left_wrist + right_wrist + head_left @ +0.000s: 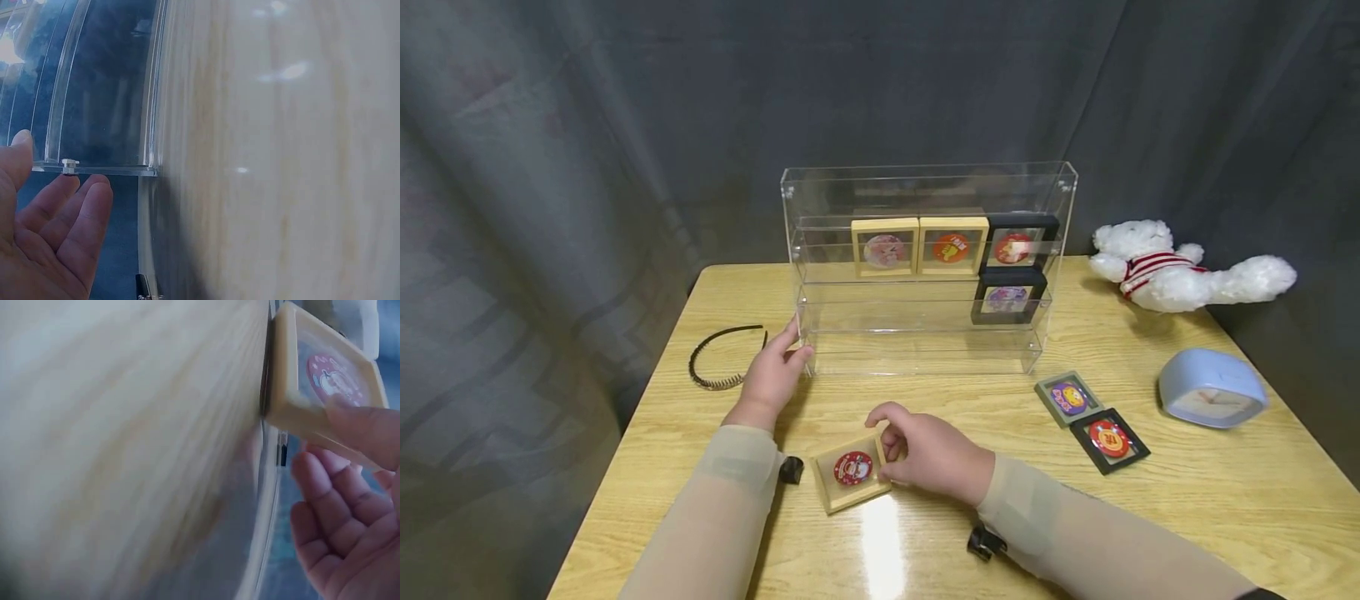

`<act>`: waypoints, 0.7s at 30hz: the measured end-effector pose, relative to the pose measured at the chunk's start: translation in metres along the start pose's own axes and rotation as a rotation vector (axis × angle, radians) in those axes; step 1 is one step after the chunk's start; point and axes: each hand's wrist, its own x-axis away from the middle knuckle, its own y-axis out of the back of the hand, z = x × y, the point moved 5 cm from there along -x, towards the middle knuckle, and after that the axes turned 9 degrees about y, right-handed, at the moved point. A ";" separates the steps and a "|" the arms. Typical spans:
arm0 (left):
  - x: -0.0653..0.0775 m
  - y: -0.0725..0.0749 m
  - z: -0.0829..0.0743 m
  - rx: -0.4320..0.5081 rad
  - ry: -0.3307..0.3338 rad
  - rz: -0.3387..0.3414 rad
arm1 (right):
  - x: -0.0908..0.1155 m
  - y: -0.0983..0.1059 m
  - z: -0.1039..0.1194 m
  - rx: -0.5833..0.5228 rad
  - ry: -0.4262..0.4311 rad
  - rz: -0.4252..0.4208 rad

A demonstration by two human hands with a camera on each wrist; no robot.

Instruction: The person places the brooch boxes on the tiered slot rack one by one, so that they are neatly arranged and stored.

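Note:
A clear acrylic display rack [917,350] with tiers stands upright on the table. My left hand [772,375] is at its lower left corner, fingertips touching the side panel and thumb toward the front; in the left wrist view the fingers [75,219] are slightly bent beside the rack's edge. My right hand [936,454] pinches the right edge of a light-wood badge frame [827,479], holding a round red badge. In the right wrist view the thumb [369,431] lies on the frame's front. Two light frames [886,271] and two black frames [1011,319] stand in the rack.
Right of centre lie a grey-green frame [1052,396] and a black frame [1123,464] with badges, touching at a corner. Farther right are a blue clock [1213,387] and a white plush toy [1183,287]. A black headband [696,358] lies at the left.

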 end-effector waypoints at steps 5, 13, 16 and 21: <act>0.000 0.000 0.000 -0.008 0.000 -0.004 | -0.001 0.018 -0.002 0.046 0.015 -0.094; 0.002 0.000 0.001 -0.013 0.016 0.010 | -0.005 0.067 -0.013 0.105 -0.042 -0.277; 0.002 0.000 0.001 -0.014 0.018 0.007 | -0.009 0.094 -0.014 0.128 -0.023 -0.355; 0.002 0.000 0.000 -0.017 0.016 0.005 | -0.011 0.142 -0.010 0.165 -0.002 -0.479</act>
